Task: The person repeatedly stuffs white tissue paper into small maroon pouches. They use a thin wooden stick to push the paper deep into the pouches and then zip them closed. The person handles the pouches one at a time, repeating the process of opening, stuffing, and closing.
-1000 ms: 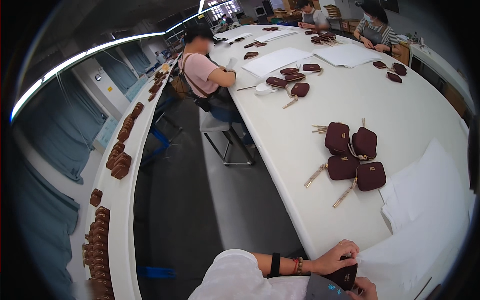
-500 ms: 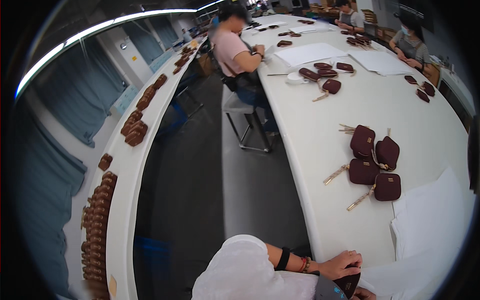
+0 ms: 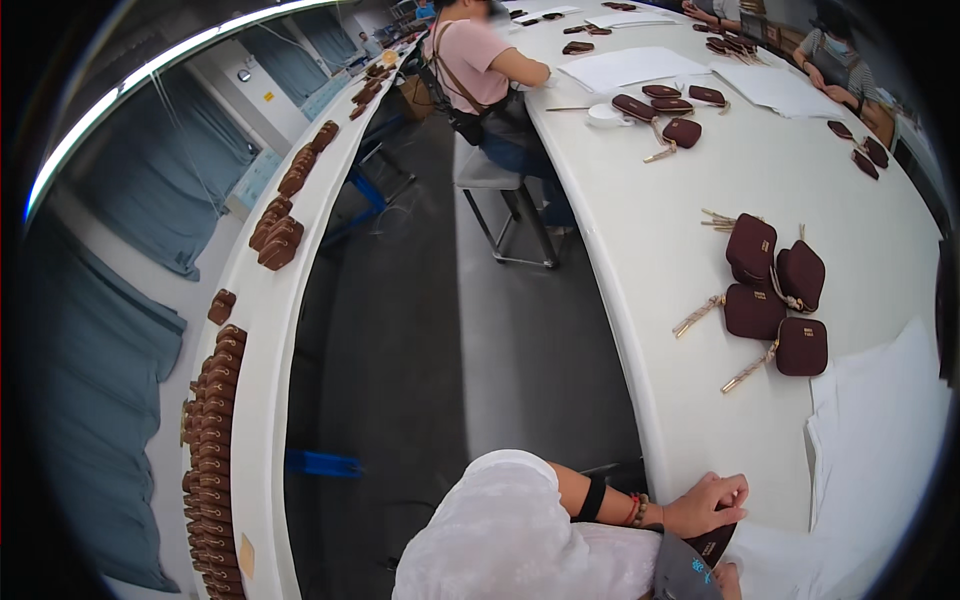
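At the bottom right, my left hand (image 3: 706, 507) curls its fingers over the top edge of a small dark maroon zip pouch (image 3: 712, 544). Beaded bracelets and a black band circle that arm. Only a little of my right hand (image 3: 728, 581) shows, at the pouch's lower side; its fingers are mostly hidden. A grey apron with blue marks (image 3: 685, 572) covers part of the pouch. Farther up the white table lies a cluster of similar maroon pouches, one of them a square pouch (image 3: 802, 347) with a braided wrist strap (image 3: 750, 370).
White sheets (image 3: 880, 420) cover the table's right side. More pouches (image 3: 682, 132) and a white tape roll (image 3: 606, 116) lie farther off. A left-hand bench (image 3: 262, 400) carries long rows of brown pouches (image 3: 215, 430). A person in pink (image 3: 470, 60) sits by a stool (image 3: 490, 175).
My view has shifted, so the table and benches sit differently in the picture. My left hand stays at the pouch, its fingers slightly raised. The person in pink has shifted their arm.
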`<state>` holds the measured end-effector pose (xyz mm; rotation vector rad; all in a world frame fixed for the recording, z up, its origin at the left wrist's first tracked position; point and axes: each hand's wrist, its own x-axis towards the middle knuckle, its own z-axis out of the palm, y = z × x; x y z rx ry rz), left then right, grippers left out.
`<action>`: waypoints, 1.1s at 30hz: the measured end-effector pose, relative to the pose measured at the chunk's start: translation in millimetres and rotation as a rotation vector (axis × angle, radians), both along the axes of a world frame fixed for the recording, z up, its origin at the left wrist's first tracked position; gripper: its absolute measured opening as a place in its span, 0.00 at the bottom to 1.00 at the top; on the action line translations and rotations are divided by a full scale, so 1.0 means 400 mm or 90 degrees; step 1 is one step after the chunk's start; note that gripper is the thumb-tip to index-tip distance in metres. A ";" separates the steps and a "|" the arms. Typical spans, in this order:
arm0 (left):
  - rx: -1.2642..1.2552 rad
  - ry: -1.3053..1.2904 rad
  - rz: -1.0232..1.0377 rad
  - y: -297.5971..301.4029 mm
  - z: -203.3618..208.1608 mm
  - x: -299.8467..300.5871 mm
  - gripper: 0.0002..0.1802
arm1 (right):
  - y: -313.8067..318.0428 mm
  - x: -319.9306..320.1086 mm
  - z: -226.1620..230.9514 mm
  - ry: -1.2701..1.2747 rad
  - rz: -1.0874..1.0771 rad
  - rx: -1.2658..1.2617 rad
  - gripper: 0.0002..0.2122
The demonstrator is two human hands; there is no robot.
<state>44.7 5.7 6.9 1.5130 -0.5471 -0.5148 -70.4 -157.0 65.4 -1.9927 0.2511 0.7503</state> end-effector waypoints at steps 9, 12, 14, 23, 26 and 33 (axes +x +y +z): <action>0.084 -0.121 -0.341 0.065 0.056 0.087 0.10 | -0.083 0.020 0.087 -0.204 -0.011 0.011 0.11; 0.059 -0.108 -0.351 0.053 0.053 0.064 0.10 | -0.094 0.008 0.066 -0.216 -0.082 0.150 0.19; 0.028 -0.097 -0.346 0.045 0.047 0.056 0.10 | -0.101 0.006 0.069 -0.109 -0.101 0.219 0.23; 0.003 -0.096 -0.407 0.020 0.047 0.058 0.10 | -0.081 0.074 0.015 0.107 0.006 0.440 0.13; -0.040 -0.029 -0.365 0.008 0.013 0.052 0.10 | -0.065 0.090 -0.040 0.120 0.061 0.417 0.12; -0.115 0.389 -0.165 0.026 0.093 0.054 0.31 | -0.041 0.059 0.023 0.062 -0.241 0.540 0.13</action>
